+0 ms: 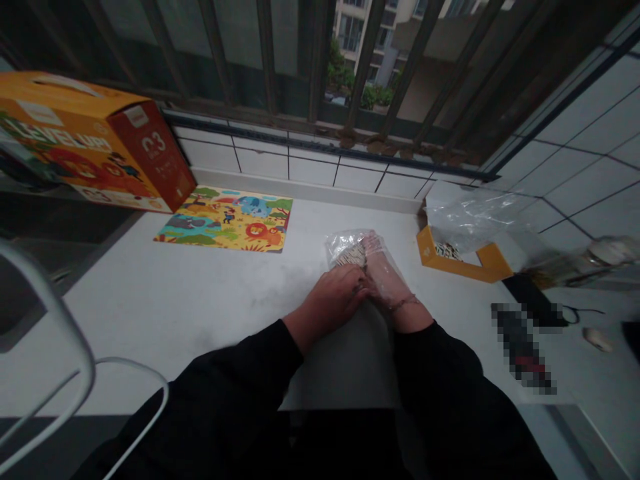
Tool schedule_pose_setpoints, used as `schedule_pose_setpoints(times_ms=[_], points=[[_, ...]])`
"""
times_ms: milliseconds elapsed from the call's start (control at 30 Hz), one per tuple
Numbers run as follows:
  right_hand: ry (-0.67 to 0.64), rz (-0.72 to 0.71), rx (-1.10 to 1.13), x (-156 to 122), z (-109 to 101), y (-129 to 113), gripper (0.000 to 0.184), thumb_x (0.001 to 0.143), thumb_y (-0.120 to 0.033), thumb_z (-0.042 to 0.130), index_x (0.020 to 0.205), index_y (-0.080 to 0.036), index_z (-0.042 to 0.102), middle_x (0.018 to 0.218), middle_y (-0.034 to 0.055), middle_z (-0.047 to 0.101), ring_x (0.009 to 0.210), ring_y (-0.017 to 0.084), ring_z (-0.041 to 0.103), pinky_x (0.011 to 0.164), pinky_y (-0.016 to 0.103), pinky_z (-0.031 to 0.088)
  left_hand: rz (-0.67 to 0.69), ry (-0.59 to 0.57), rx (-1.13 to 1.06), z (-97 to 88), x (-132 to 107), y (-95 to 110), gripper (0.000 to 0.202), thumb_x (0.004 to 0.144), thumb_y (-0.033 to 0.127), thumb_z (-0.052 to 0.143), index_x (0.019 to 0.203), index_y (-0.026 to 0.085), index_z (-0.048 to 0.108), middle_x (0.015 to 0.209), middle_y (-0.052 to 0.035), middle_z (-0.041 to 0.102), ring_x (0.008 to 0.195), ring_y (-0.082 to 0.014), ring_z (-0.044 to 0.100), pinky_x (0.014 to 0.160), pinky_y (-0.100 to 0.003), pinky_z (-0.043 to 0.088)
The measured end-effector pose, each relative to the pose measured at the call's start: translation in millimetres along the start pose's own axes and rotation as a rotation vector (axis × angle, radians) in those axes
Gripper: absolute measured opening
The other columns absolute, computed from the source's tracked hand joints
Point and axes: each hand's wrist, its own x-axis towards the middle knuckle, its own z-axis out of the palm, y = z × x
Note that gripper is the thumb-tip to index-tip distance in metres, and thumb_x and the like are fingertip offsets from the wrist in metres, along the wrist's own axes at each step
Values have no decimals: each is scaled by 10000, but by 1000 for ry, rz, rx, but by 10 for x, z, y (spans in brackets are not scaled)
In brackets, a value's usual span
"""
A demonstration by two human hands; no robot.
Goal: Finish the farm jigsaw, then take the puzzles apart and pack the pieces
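A clear plastic bag (345, 248) with small puzzle pieces in it lies on the white counter (200, 293) in front of me. My right hand (387, 277) reaches inside the bag, its fingers hidden among the pieces and plastic. My left hand (336, 295) is closed on the bag's opening beside the right wrist. A finished colourful animal puzzle (227, 220) lies flat at the back left of the counter.
An orange puzzle box (90, 143) stands at the far left. A shallow orange box lid (460, 260) with crumpled clear plastic (470, 217) over it sits at the right. White tiled wall and a barred window run behind. A white wire frame (60, 333) is at the lower left.
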Motion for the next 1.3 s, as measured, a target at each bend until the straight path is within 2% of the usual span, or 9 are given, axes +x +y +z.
schedule_pose_setpoints(times_ms=[133, 333, 433, 533, 700, 833, 1000, 1100, 1300], points=[[-31, -71, -92, -239, -41, 61, 1151, 826, -410, 811, 1732, -27, 214, 1808, 318, 210, 1713, 470, 138, 1380, 655, 237, -97, -52, 119, -11, -4, -92, 259, 1092, 336, 568, 1249, 175, 696, 1452, -151, 698, 1355, -316, 651, 1157, -501, 526], [144, -93, -261, -812, 67, -539, 637, 993, -175, 626, 1611, -91, 500, 1659, 275, 521, 1624, 429, 416, 1278, 661, 446, -238, -118, 288, 37, -9, -162, 399, 1107, 324, 514, 1433, 146, 661, 1682, -176, 542, 1568, -329, 500, 1311, -565, 380], [177, -268, -236, -995, -22, -968, 326, 1070, -152, 579, 1363, -193, 714, 1287, 143, 800, 1194, 275, 762, 1072, 442, 622, -308, -130, 327, 37, 5, -230, 408, 1099, 273, 502, 1473, 188, 641, 1746, -145, 468, 1624, -317, 427, 1334, -610, 330], [222, -344, -251, -909, -127, -1160, 171, 1090, -202, 615, 1139, -220, 778, 1005, 80, 807, 1012, 235, 738, 1014, 400, 596, -327, -40, 314, -30, 24, -316, 338, 1107, 272, 468, 1286, 175, 738, 1657, -154, 574, 1541, -303, 525, 1314, -549, 383], [-4, -51, -538, -373, -58, -924, 330, 1107, -256, 568, 1402, -283, 715, 1250, 135, 726, 1131, 304, 648, 944, 434, 533, -298, 172, 287, -274, 13, -488, 301, 1086, 242, 447, 1096, 162, 737, 1195, -156, 753, 1164, -288, 688, 1124, -462, 538], [-163, 54, -542, 33, 75, -615, 370, 1114, -299, 525, 1438, -264, 699, 1344, 149, 681, 1239, 304, 616, 1049, 416, 485, -390, 232, 371, -610, -50, -722, 239, 1030, 219, 483, 1076, 167, 712, 1110, -158, 733, 1127, -316, 665, 1087, -480, 536], [-35, 214, -537, 397, 108, -224, 476, 1097, -245, 448, 1521, -211, 664, 1482, 197, 635, 1306, 337, 602, 1146, 467, 440, -653, 344, 614, -1173, -295, -1159, 343, 1005, 254, 488, 1231, 118, 707, 1354, -232, 698, 1341, -393, 607, 1204, -550, 440], [78, 278, -500, 488, 86, -19, 494, 1069, -205, 448, 1504, -126, 668, 1600, 250, 567, 1444, 380, 519, 1206, 549, 404, -781, 301, 722, -1409, -469, -1337, 441, 1035, 310, 439, 1327, 78, 675, 1544, -282, 604, 1489, -437, 505, 1231, -602, 392], [293, 26, -284, 433, 42, -39, 502, 1066, -171, 387, 1460, -57, 676, 1613, 236, 589, 1582, 344, 423, 1315, 606, 330, -846, 84, 766, -1339, -458, -1140, 499, 1070, 400, 416, 1362, 76, 659, 1599, -321, 547, 1443, -475, 541, 1157, -612, 446]])
